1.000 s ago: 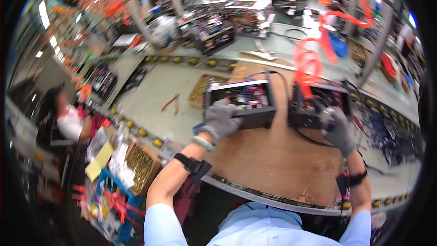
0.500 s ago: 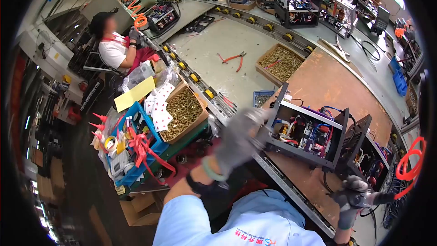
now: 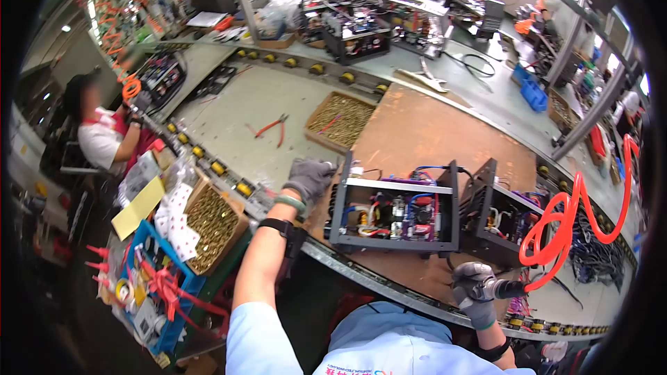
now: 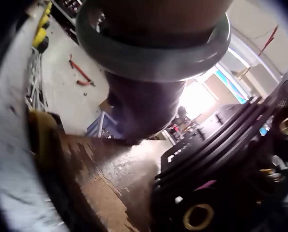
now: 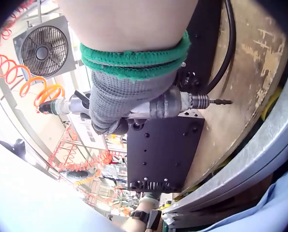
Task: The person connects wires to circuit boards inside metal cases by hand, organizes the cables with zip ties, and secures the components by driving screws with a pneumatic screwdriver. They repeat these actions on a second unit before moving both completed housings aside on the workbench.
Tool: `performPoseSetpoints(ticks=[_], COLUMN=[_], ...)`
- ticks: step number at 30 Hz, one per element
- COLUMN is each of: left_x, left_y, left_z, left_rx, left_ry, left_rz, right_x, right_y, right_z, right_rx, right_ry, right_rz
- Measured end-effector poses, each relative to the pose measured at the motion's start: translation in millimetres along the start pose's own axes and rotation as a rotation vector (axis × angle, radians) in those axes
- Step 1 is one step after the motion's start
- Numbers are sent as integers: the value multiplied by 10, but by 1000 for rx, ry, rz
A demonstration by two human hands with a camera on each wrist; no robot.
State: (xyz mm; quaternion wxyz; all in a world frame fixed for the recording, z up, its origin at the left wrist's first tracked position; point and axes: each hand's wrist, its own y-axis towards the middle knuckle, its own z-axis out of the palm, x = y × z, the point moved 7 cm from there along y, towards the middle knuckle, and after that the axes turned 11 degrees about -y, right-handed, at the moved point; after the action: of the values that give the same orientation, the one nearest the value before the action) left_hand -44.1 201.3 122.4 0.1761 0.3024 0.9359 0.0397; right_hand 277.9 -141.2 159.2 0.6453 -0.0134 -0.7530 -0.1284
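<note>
A black metal chassis (image 3: pixel 396 239) with exposed wiring and boards lies on a brown board; a second similar chassis (image 3: pixel 486 236) stands close to its right. My left hand (image 3: pixel 309 179), in a grey glove, reaches past the first chassis's left end. In the left wrist view it overlaps a small blue tray (image 4: pixel 101 124); its fingertips are hidden. My right hand (image 3: pixel 476 292), gloved too, grips an air screwdriver (image 5: pixel 170 104) by the table's near edge. The screwdriver's bit (image 5: pixel 222 102) points away from the chassis, and a red coiled hose (image 3: pixel 556 229) runs from its other end.
A carton of brass-coloured screws (image 3: pixel 340 119) and red-handled pliers (image 3: pixel 269 128) lie beyond my left hand. At left stand another carton of brass parts (image 3: pixel 212 226) and a blue basket (image 3: pixel 167 326). Rollers (image 3: pixel 219 167) line the table edge. Another person (image 3: pixel 104 132) sits at far left.
My left hand has moved off the first chassis to beyond its left end. My right hand has drawn the screwdriver back from the second chassis to the near edge. The head view has swung left and back.
</note>
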Motion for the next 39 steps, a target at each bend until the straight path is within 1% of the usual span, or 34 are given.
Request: performPoseSetpoints(ticks=[1,2,3,4,5,6,8,9,10,11,12,13,15,16,17,19,20,21,23,24,25,26,27,28,29,30,31,32,33,34,36,37,38,39], left_x=[-15,111,62,136,261,332,483,450,373,336,361,361,478,492,533,647,685,608,454,389,310,200,106,74,-73,-214,-362,-503,-727,-957,-1334,-1506,-1639,-1758], left_y=[77,148,55,19,-11,-33,-82,-89,-97,-110,-125,-159,-226,-250,-263,-287,-306,-329,-528,-611,-706,-795,-841,-923,-993,-1045,-1081,-1130,-1136,-1133,-1140,-1153,-1165,-1179], left_z=[-44,173,162,298,486,632,741,665,578,561,530,566,444,391,416,459,508,416,225,225,147,69,-22,-118,-311,-460,-605,-723,-849,-958,-1036,-1044,-1040,-1043], left_rx=[43,304,453,315,179,182,118,133,241,343,265,270,28,-20,-15,-134,-180,-185,-219,-223,-224,-251,-282,-306,-309,-280,-250,-256,-211,-163,-136,-125,-122,-118], left_ry=[72,233,163,41,-80,-69,29,34,-8,-50,-92,-89,-266,-377,-374,-986,-1143,-1140,-1411,-1631,-1632,-1812,-1995,-1994,-2037,-2073,-2105,-2099,-2150,-2202,-2219,-2219,-2194,-2166], left_rz=[57,47,-15,-2,10,27,-14,-4,-37,-73,-71,-67,-243,-313,-318,-351,-386,-388,-695,-770,-776,-777,-767,-770,-660,-584,-509,-521,-448,-367,-338,-337,-374,-412], right_x=[23,-10,-43,87,76,35,24,88,88,93,124,151,132,159,181,147,123,92,-16,-78,-99,-121,-118,160,301,609,1029,1350,1521,1614,1826,1946,2072,2056], right_y=[-49,-93,-113,-76,-77,-87,-120,-94,-69,-53,-34,-25,-19,-5,-2,-4,-10,-16,-47,-57,-54,-24,62,210,361,556,737,899,1024,1182,1269,1364,1443,1463], right_z=[-16,-39,-39,3,-22,-45,0,16,15,2,8,17,15,28,43,58,63,57,22,13,13,24,35,77,101,182,253,347,388,486,681,811,916,1037], right_rx=[-24,-65,-104,-103,-121,-129,-171,-200,-183,-186,-176,-169,-169,-153,-134,-120,-146,-173,-149,-128,-124,-126,-127,-68,4,68,107,173,158,347,364,391,522,412], right_ry=[-12,70,158,96,100,104,143,171,167,166,94,23,50,26,2,14,50,86,40,-10,-10,54,117,218,303,411,455,596,559,734,780,907,878,1046], right_rz=[-3,62,122,-14,-21,-6,25,37,123,126,80,35,56,31,3,-31,-19,-7,37,78,81,106,124,43,28,-16,-141,-204,-255,-289,-358,-441,-589,-346])
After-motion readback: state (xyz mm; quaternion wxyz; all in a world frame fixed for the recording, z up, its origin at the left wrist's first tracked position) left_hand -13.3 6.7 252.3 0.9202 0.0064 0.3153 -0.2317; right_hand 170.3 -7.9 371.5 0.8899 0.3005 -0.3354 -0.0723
